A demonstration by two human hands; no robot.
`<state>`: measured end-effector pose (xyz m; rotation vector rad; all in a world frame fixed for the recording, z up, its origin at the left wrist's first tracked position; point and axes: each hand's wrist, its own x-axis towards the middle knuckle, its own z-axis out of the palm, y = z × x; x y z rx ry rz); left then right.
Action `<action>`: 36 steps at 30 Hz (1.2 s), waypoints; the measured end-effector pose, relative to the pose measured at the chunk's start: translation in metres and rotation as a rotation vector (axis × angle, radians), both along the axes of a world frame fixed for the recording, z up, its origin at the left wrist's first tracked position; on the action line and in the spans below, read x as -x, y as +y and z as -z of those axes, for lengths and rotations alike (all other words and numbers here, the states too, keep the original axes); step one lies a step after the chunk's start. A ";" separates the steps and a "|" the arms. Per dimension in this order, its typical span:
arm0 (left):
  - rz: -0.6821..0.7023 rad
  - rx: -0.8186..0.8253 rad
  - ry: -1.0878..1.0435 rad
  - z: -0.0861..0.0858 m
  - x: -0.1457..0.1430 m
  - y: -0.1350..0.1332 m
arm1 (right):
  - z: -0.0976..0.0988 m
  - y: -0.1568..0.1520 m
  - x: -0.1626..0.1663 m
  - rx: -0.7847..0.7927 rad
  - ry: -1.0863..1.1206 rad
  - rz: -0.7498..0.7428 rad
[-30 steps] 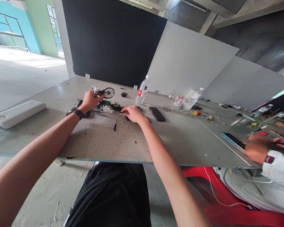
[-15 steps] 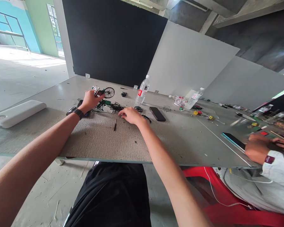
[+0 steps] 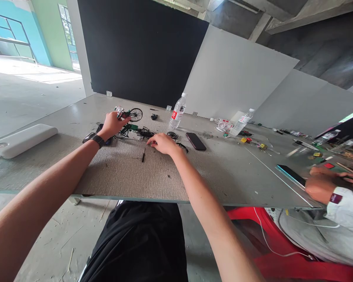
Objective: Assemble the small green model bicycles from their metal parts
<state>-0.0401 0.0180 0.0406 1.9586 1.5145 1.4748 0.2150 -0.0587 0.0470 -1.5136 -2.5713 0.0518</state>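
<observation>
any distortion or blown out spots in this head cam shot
Head view: wide-angle stretch lengthens the forearms and slants the white wall panel; the sunlit floor at upper left is blown out; the left hand on the green spoked-wheel model and the right hand look sharp.

Green-framed model: small, raised off the mat, upper left of centre. One black spoked wheel stands upright at its far end, a second wheel sits low beside it. Loose spoked wheel: lies flat, centre. Black parts cluster: lies between them.
</observation>
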 end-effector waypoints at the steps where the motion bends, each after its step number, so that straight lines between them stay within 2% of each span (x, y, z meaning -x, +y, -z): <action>1: 0.003 0.007 -0.004 -0.001 0.000 -0.001 | 0.000 0.000 0.000 0.001 0.002 -0.003; 10: -0.032 0.012 0.043 -0.003 -0.001 -0.002 | 0.000 0.001 -0.002 0.014 0.006 0.014; 25: -0.012 0.003 0.038 -0.003 -0.001 -0.002 | -0.001 -0.002 0.007 -0.039 -0.046 0.014; 36: -0.028 -0.006 0.048 -0.002 -0.001 0.000 | 0.005 0.001 0.015 -0.141 -0.182 -0.035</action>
